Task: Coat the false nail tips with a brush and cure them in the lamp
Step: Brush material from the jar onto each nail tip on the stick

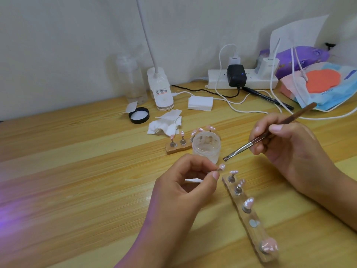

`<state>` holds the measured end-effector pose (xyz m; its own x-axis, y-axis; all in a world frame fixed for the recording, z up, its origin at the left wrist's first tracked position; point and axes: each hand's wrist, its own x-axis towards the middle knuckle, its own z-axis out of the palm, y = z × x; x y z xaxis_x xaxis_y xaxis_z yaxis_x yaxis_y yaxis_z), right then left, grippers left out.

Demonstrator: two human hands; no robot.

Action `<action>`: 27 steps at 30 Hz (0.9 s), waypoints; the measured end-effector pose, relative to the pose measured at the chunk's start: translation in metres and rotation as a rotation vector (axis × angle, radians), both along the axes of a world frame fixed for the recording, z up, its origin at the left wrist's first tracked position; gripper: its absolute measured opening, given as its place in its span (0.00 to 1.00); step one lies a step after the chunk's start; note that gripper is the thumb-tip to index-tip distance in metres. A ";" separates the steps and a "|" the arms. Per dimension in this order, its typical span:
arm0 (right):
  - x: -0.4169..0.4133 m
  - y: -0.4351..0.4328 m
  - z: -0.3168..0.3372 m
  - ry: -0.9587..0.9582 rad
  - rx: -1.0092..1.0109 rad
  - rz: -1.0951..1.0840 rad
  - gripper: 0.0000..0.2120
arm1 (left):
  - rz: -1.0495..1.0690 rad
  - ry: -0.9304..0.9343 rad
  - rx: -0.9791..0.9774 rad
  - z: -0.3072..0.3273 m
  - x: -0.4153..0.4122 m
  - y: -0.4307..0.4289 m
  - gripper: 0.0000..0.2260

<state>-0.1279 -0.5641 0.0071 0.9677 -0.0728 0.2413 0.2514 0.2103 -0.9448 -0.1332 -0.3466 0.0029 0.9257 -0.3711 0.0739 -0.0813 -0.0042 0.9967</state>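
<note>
Head view. Held false nail tip (221, 167): pale pink, glossy, on a small peg, at frame centre, just below the brush bristles and apart from them. Four more pink tips stand on metal pegs along a wooden holder strip (255, 232) running from centre to lower right; one bare metal disc (252, 223) sits between the third and last tips. A second wooden strip (174, 149) with more pink tips lies behind a jar.

Left hand (185, 182): thumb and forefinger pinch the peg of the held tip, other fingers curled, palm facing inward. Right hand (289, 146): grips a brush (266, 135) pen-fashion, handle angled to upper right, flat bristles pointing down-left.

Brush: dark reddish handle, silver ferrule. Jar (206, 147): round, frosted clear plastic, open. Black screw lid (139, 115) and crumpled white wipes (166, 122) lie above centre. Table (77, 171): light wood-grain planks, with a purple glow at the left edge.
</note>
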 end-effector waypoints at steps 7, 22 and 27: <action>-0.003 0.005 0.002 -0.003 -0.050 0.053 0.17 | -0.012 -0.001 0.015 0.003 -0.001 0.000 0.02; 0.000 0.000 0.001 -0.004 0.017 -0.049 0.18 | 0.036 -0.010 0.006 0.000 0.001 0.001 0.03; -0.004 0.001 0.003 -0.024 -0.009 0.051 0.18 | 0.034 -0.004 0.004 -0.003 0.002 0.001 0.04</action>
